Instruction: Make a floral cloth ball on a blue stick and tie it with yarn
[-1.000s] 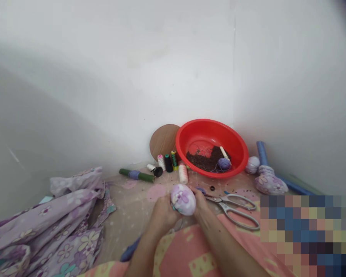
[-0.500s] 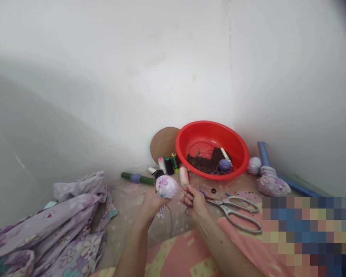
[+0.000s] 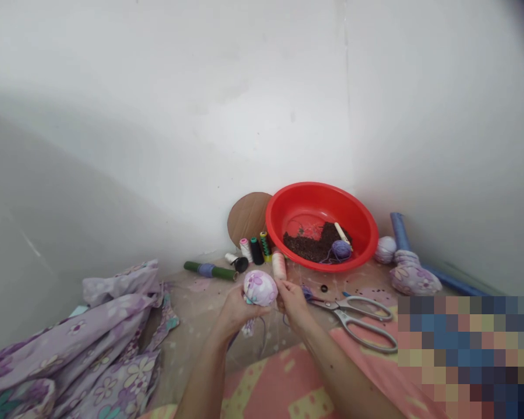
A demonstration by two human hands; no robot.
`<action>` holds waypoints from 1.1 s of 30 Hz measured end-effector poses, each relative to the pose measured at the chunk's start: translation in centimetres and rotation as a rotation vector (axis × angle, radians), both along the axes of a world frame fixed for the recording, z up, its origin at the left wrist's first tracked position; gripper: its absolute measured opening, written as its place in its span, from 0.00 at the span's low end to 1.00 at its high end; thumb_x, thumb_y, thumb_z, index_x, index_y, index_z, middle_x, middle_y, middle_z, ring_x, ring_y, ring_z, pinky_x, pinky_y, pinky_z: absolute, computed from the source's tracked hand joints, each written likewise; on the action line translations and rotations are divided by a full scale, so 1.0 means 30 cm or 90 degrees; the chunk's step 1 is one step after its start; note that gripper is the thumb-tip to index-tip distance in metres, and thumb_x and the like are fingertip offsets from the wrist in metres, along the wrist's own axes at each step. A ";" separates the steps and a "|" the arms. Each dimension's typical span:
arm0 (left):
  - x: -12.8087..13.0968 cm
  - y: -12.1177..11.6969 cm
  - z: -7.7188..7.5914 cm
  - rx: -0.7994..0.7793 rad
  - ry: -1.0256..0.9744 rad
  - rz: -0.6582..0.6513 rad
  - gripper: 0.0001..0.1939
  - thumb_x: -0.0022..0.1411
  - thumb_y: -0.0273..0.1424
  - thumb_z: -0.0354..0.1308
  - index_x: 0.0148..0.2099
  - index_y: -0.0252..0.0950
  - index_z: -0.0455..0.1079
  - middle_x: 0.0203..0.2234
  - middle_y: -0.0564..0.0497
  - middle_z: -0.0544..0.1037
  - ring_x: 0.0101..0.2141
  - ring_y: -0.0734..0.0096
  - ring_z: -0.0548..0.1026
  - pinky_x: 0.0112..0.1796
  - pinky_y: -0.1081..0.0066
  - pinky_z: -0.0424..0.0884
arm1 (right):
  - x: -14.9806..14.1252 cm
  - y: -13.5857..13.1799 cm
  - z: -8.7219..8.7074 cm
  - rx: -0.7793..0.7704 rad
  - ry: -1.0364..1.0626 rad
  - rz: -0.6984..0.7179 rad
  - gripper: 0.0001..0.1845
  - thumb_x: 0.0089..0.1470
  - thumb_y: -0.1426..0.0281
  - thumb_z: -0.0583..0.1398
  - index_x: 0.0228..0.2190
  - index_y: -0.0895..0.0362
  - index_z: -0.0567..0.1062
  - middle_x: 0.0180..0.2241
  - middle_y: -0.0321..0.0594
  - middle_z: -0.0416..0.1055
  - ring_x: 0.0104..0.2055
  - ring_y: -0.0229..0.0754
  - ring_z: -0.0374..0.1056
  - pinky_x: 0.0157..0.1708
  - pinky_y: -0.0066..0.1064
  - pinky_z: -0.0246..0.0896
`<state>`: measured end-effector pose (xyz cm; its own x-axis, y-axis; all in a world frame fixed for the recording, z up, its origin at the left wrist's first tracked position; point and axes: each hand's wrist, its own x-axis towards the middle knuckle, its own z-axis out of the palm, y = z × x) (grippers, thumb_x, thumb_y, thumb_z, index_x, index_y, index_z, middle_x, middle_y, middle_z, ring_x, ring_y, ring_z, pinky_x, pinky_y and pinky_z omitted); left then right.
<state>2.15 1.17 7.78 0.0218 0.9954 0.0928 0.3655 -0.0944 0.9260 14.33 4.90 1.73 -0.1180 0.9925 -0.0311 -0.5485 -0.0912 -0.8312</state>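
A round bundle of white fabric with purple flowers (image 3: 262,287) rests in my left hand (image 3: 234,314), whose fingers are wrapped round its lower side. Gathered cloth ends and a loose strand of purple yarn (image 3: 264,331) hang below it. On the bundle's right side, my right hand (image 3: 293,299) is closed in a pinch, its fingertips close against the cloth. Part of a purple strand shows just under the right fingers; the pinch itself is mostly hidden. Large grey-handled scissors (image 3: 353,320) lie right of my right hand, and a pale pink thread spool (image 3: 279,265) stands just beyond it.
A red basin (image 3: 273,224) holds dark soil (image 3: 308,247) and a purple yarn ball (image 3: 341,250). Several thread spools (image 3: 256,251), a cardboard disc (image 3: 247,215) and a green tube (image 3: 218,271) lie behind my hands. Floral cloth (image 3: 91,343) is heaped at left; another tied bundle (image 3: 414,279) lies at right.
The floral bundle and my left hand have moved slightly right and down. My right hand has come in to the bundle's side, closing the gap between them.
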 end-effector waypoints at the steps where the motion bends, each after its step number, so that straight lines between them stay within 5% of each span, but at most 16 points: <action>1: -0.003 -0.003 0.000 0.004 -0.016 -0.012 0.22 0.32 0.28 0.63 0.35 0.29 0.67 0.23 0.52 0.71 0.25 0.71 0.68 0.28 0.73 0.65 | 0.000 0.000 -0.001 0.008 -0.007 0.008 0.22 0.35 0.53 0.59 0.15 0.57 0.58 0.08 0.21 0.43 0.10 0.24 0.36 0.11 0.21 0.28; 10: -0.032 0.017 -0.042 0.064 -0.078 -0.008 0.32 0.37 0.36 0.63 0.46 0.31 0.62 0.35 0.47 0.73 0.34 0.68 0.70 0.34 0.72 0.66 | 0.017 -0.017 -0.001 0.174 -0.083 0.104 0.18 0.35 0.65 0.62 0.30 0.62 0.71 0.15 0.28 0.56 0.15 0.26 0.42 0.14 0.21 0.35; 19: -0.031 0.014 -0.041 0.052 -0.067 -0.009 0.26 0.41 0.38 0.61 0.42 0.29 0.66 0.34 0.45 0.74 0.35 0.63 0.70 0.34 0.71 0.66 | 0.015 -0.006 -0.010 0.243 -0.154 0.020 0.13 0.34 0.67 0.62 0.26 0.60 0.73 0.19 0.32 0.62 0.20 0.30 0.51 0.17 0.21 0.43; 23: -0.034 0.014 -0.043 0.067 -0.029 0.000 0.24 0.45 0.39 0.58 0.43 0.30 0.65 0.34 0.47 0.74 0.35 0.65 0.70 0.35 0.72 0.65 | 0.015 -0.005 -0.015 0.243 -0.160 0.011 0.13 0.35 0.66 0.62 0.26 0.60 0.73 0.18 0.32 0.60 0.19 0.30 0.49 0.17 0.21 0.42; 28: -0.029 -0.001 -0.021 0.089 0.017 0.042 0.23 0.56 0.43 0.42 0.40 0.31 0.68 0.33 0.48 0.74 0.35 0.67 0.69 0.36 0.72 0.64 | 0.021 -0.016 -0.005 0.218 -0.126 0.035 0.17 0.33 0.65 0.63 0.28 0.61 0.74 0.18 0.32 0.62 0.18 0.29 0.47 0.15 0.21 0.40; 33: -0.018 -0.003 -0.012 0.078 0.029 0.036 0.24 0.56 0.45 0.41 0.36 0.31 0.69 0.27 0.50 0.73 0.31 0.68 0.68 0.33 0.73 0.64 | 0.022 -0.014 -0.018 0.202 -0.100 0.054 0.17 0.33 0.63 0.63 0.28 0.61 0.73 0.17 0.32 0.60 0.17 0.29 0.47 0.15 0.21 0.40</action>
<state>1.60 1.07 7.42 -0.0270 0.9765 0.2137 0.4143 -0.1836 0.8914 15.00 4.48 1.19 -0.2192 0.9426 0.2519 -0.4133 0.1441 -0.8991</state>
